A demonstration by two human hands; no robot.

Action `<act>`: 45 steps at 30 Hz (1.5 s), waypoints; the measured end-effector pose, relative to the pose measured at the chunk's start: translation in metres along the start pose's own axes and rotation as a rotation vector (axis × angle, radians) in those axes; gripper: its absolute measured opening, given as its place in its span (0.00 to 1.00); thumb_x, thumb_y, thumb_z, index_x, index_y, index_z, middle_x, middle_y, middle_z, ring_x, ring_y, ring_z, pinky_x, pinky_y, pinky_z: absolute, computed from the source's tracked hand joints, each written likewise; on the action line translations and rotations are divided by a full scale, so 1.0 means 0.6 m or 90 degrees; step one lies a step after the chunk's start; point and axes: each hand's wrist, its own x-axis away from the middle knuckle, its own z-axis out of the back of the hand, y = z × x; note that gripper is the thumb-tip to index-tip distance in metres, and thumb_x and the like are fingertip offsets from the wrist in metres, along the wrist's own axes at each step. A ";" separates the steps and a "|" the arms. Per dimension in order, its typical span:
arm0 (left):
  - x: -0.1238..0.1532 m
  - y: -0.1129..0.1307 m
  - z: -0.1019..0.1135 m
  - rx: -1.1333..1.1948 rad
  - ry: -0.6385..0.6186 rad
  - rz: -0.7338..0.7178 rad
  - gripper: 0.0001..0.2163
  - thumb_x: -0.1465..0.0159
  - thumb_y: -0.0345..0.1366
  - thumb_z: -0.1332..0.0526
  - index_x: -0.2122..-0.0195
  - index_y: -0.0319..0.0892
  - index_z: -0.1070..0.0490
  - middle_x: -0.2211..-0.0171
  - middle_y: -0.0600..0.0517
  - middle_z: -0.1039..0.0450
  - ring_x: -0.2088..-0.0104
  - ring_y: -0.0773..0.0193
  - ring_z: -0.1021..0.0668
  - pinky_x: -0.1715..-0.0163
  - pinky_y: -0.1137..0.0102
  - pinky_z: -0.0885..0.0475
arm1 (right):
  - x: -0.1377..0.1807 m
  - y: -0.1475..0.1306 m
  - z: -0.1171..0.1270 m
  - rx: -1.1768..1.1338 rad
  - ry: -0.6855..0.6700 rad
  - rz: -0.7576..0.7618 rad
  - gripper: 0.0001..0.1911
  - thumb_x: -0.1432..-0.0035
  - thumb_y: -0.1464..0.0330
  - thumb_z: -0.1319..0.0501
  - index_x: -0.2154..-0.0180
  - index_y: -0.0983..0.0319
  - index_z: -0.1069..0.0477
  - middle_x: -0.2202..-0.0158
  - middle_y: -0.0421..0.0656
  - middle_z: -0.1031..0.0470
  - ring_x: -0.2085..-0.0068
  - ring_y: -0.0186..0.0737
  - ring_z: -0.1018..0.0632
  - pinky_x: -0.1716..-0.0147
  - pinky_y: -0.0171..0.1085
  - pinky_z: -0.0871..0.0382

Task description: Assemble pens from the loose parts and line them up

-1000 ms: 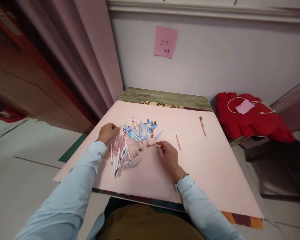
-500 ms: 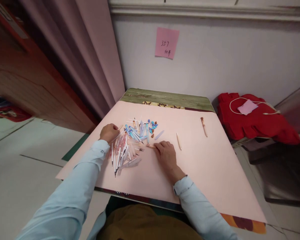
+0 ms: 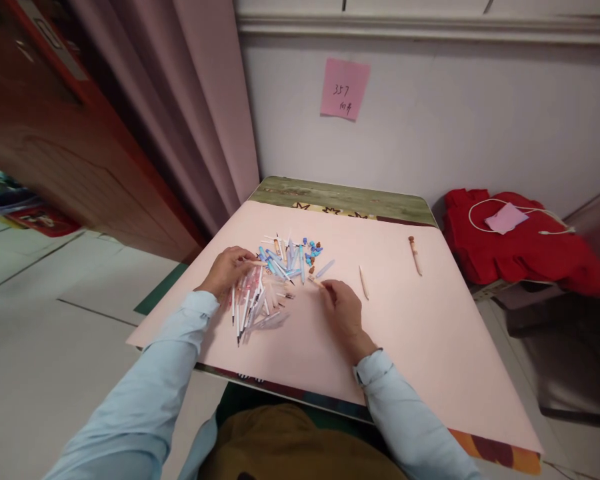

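Observation:
My left hand (image 3: 229,270) is closed in a pinch on a pale beige pen part (image 3: 258,263), above the left side of the pile. In my right hand (image 3: 345,308), the fingers are closed round a beige pen barrel (image 3: 316,282) whose end points left. Between and below the hands lie white pen refills (image 3: 244,312) with dark tips, among clear and pinkish plastic pieces (image 3: 270,320). Light blue pen barrels (image 3: 302,264) lie just behind. Small blue toppers (image 3: 310,257) and brown toppers (image 3: 312,269) are scattered beside them.
On the pink table cover (image 3: 405,373), a beige barrel (image 3: 363,283) lies right of my right hand. Farther right is a pen with a brown top (image 3: 415,256). A red cloth (image 3: 480,260) with a white cable covers a seat beyond the table's right edge.
My left hand has moved right, toward my right hand, carrying the beige pen part. My right hand keeps its barrel, now tilted slightly more. The whole view has shifted a little.

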 end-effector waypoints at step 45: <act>0.080 0.313 -0.258 0.898 -0.098 0.242 0.17 0.44 0.43 0.33 0.58 0.42 0.34 0.72 0.52 0.24 0.77 0.68 0.25 0.75 0.72 0.30 | -0.013 0.024 0.015 -0.407 0.263 -0.224 0.22 0.38 0.55 0.44 0.52 0.63 0.27 0.70 0.42 0.26 0.74 0.35 0.29 0.74 0.35 0.32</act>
